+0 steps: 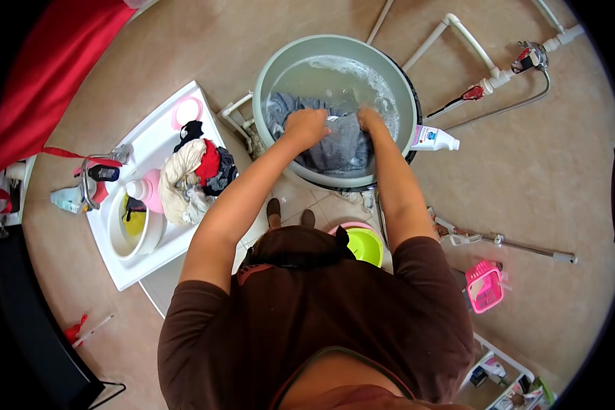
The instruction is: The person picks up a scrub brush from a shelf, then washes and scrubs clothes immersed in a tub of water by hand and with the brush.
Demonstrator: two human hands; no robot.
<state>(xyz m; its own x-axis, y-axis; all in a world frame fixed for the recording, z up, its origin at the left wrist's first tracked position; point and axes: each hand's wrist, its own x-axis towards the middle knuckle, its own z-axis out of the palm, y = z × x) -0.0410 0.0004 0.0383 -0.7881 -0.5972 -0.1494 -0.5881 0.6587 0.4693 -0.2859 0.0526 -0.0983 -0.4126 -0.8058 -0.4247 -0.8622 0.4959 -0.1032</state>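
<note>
A large grey-green round tub holds cloudy, sudsy water. In it lies a soaked grey cloth, bunched up along the near side; what kind of garment it is I cannot tell. My left hand is closed on the upper middle of the cloth, fingers curled. Toward the tub's right side, my right hand is closed on the cloth's right edge, its fingertips partly hidden. A white detergent bottle lies on its side just outside the tub's right rim.
Left of me a white sink holds a clothes pile, a pink bottle and a white bucket. White pipes run at the upper right. A lime basin stands near my feet; a pink basket is at right.
</note>
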